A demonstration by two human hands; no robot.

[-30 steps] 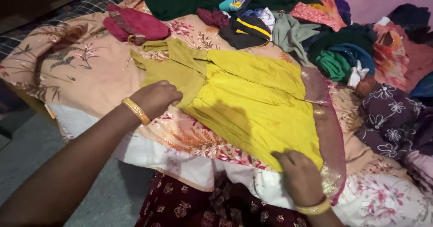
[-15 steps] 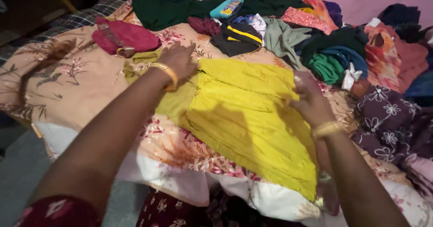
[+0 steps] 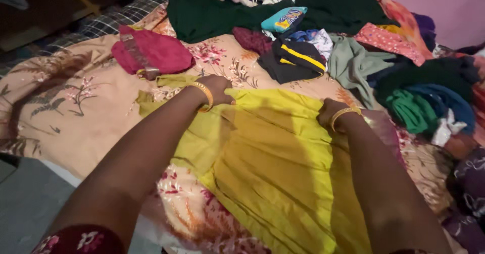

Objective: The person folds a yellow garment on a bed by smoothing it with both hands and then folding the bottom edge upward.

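- Left hand (image 3: 218, 88): fingers curled and pinching the upper left edge of the yellow-green pleated fabric garment (image 3: 268, 158); a gold bangle sits on the wrist.
- Right hand (image 3: 331, 113): fingers closed down on the upper right edge of the same garment, gripping a fold; fingertips hidden in the cloth. A gold bangle sits on this wrist as well.
- Yellow-green garment: spread flat on the bed, on the peach floral bedsheet (image 3: 55, 97), stretched between both hands, with its lower part running toward the near edge of the bed.
- Folded magenta cloth (image 3: 151, 52): beyond the garment's left corner, apart from it.
- Black garment with yellow stripes (image 3: 298, 59): just beyond the garment's upper edge.
- Dark green cloth (image 3: 202, 14): farther beyond the garment, at the back.
- Pile of mixed coloured clothes (image 3: 424, 87): right of the garment, near the right hand.
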